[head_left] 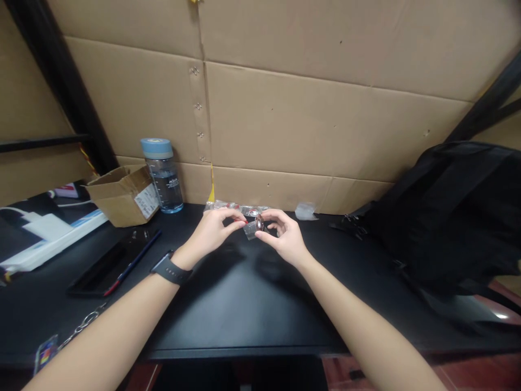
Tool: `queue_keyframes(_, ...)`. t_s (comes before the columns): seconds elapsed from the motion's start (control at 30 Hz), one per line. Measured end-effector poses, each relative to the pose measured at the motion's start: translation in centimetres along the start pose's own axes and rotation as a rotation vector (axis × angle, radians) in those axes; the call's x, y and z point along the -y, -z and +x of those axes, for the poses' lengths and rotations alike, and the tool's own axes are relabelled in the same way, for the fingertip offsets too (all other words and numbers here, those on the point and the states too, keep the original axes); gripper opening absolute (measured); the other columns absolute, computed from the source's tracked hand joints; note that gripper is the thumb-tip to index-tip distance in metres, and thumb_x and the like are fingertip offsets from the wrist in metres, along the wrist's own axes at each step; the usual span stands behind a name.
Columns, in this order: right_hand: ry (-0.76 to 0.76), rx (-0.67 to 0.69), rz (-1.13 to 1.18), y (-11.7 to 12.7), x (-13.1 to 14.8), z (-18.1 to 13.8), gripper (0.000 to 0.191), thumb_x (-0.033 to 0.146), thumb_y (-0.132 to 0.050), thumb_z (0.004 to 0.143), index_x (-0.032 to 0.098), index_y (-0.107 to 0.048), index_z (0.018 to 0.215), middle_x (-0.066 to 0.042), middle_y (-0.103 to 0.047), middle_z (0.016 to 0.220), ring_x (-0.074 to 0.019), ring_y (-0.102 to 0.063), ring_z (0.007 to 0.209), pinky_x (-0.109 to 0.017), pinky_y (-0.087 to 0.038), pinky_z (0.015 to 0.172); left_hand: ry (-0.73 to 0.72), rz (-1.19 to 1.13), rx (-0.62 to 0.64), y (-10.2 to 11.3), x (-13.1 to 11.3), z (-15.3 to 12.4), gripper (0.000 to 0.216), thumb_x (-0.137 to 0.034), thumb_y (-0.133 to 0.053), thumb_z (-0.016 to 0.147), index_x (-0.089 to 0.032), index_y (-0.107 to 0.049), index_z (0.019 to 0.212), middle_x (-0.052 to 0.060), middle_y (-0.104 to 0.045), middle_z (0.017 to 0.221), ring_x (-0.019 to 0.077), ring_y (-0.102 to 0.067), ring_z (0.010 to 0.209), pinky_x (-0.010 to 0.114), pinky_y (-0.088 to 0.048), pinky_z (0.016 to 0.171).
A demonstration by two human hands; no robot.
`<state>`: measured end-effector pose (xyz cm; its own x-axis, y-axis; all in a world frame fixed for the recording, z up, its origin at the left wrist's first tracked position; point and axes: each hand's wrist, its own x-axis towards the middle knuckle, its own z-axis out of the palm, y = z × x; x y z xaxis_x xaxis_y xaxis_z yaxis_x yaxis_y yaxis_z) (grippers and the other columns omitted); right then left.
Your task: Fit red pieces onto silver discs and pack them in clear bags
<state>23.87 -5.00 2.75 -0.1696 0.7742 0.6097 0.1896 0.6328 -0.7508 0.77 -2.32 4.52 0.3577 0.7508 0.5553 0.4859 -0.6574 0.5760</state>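
My left hand [211, 231], with a dark watch on its wrist, pinches the red edge of a small clear plastic piece [249, 231], which looks like a bag. In my right hand [288, 239], thumb and fingers hold a small shiny round ring-like object [259, 222] beside that plastic. Both hands meet above the black table [248, 320]. Whether the ring-like object is inside the plastic, I cannot tell. Just behind the hands lie several small clear packets [253, 210] with bits of red.
A crumpled clear bag [306, 211] lies by the cardboard wall [325, 125]. Left stand a water bottle [165, 179], cardboard box [120, 198] and power strip [77, 231]. Nearer are a black phone-like slab [108, 266], a pen [134, 260] and a chain [83, 326]. A black backpack [451, 217] sits right.
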Motion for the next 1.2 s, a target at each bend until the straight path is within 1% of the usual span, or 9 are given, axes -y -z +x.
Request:
queue_keyframes(0.13,0.034,-0.034,0.036,-0.8,0.6,-0.4,0.035,0.033,-0.084,0.079,0.026,-0.069,0.110,-0.008,-0.069,0.120,-0.0247,-0.065,0.115,-0.037,-0.054,0.090,-0.082,-0.089,-0.071,-1.6,-0.9,-0.2,0.014,-0.034,-0.067,0.092,-0.023,-0.075,0.089,0.006,-0.070,0.107,0.0239,-0.065,0.107,0.038,-0.047,0.101)
queue_keyframes(0.2,0.043,-0.049,0.042,-1.0,0.7,-0.5,0.036,0.034,-0.086,0.077,0.026,-0.070,0.108,-0.008,-0.069,0.120,-0.0255,-0.065,0.117,-0.038,-0.055,0.091,-0.073,-0.147,-0.099,-2.4,-1.1,-0.3,0.013,-0.033,-0.066,0.093,-0.022,-0.074,0.090,0.007,-0.066,0.112,0.0242,-0.062,0.114,0.040,-0.045,0.105)
queue_keyframes(0.43,0.032,-0.053,0.129,-1.2,0.5,-0.6,0.037,0.035,-0.090,0.071,0.026,-0.072,0.102,-0.008,-0.070,0.120,-0.0262,-0.065,0.117,-0.038,-0.056,0.090,0.018,-0.209,-0.125,-3.7,-1.6,-0.9,0.013,-0.031,-0.065,0.093,-0.022,-0.073,0.090,0.007,-0.060,0.118,0.0252,-0.057,0.121,0.039,-0.045,0.106)
queue_keyframes(0.6,-0.038,-0.053,0.142,-1.3,0.2,-0.7,0.040,0.040,-0.091,0.069,0.023,-0.070,0.099,-0.009,-0.070,0.120,-0.0249,-0.068,0.110,-0.036,-0.057,0.088,-0.002,-0.091,-0.153,-3.6,-2.2,-1.2,0.011,-0.029,-0.063,0.093,-0.023,-0.072,0.091,0.007,-0.060,0.118,0.0257,-0.058,0.119,0.041,-0.045,0.104)
queue_keyframes(0.67,-0.101,-0.027,0.160,-1.2,0.0,-0.7,0.037,0.043,-0.089,0.072,0.022,-0.068,0.094,-0.008,-0.072,0.115,-0.0233,-0.070,0.103,-0.035,-0.057,0.087,-0.043,0.025,-0.166,-3.3,-2.5,-1.3,0.011,-0.029,-0.063,0.094,-0.024,-0.073,0.090,0.007,-0.060,0.119,0.0272,-0.056,0.121,0.045,-0.042,0.105)
queue_keyframes(0.73,-0.166,0.035,0.170,-1.1,-0.3,-0.6,0.032,0.049,-0.080,0.081,0.022,-0.067,0.090,-0.006,-0.074,0.103,-0.0209,-0.071,0.093,-0.034,-0.058,0.082,-0.085,0.145,-0.167,-2.9,-2.9,-1.3,0.012,-0.030,-0.063,0.094,-0.026,-0.074,0.089,0.007,-0.061,0.120,0.0292,-0.053,0.124,0.049,-0.037,0.107)
queue_keyframes(0.87,-0.220,0.146,0.116,-0.9,-0.6,-0.5,0.049,0.061,-0.043,0.101,0.021,-0.068,0.090,-0.006,-0.071,0.091,-0.0192,-0.069,0.087,-0.030,-0.056,0.073,-0.107,0.264,-0.168,-2.3,-3.2,-1.3,0.013,-0.033,-0.065,0.094,-0.028,-0.076,0.088,0.007,-0.062,0.121,0.0305,-0.052,0.123,0.051,-0.032,0.105)
queue_keyframes(1.07,-0.127,0.163,0.009,-0.6,-0.4,-0.4,0.028,0.048,-0.059,0.098,0.022,-0.066,0.094,-0.004,-0.065,0.098,-0.0180,-0.064,0.090,-0.030,-0.053,0.079,-0.110,0.272,-0.154,-2.5,-2.8,-1.3,0.011,-0.032,-0.068,0.093,-0.027,-0.076,0.088,0.006,-0.062,0.121,0.0307,-0.052,0.123,0.050,-0.032,0.103)
queue_keyframes(1.2,-0.076,0.158,-0.069,-0.4,-0.3,-0.3,0.023,0.041,-0.058,0.098,0.021,-0.066,0.089,-0.007,-0.059,0.112,-0.0204,-0.061,0.105,-0.030,-0.053,0.082,-0.111,0.229,-0.107,-2.7,-2.5,-1.2,0.016,-0.034,-0.060,0.098,-0.026,-0.073,0.093,0.006,-0.063,0.120,0.0283,-0.054,0.122,0.048,-0.033,0.105)
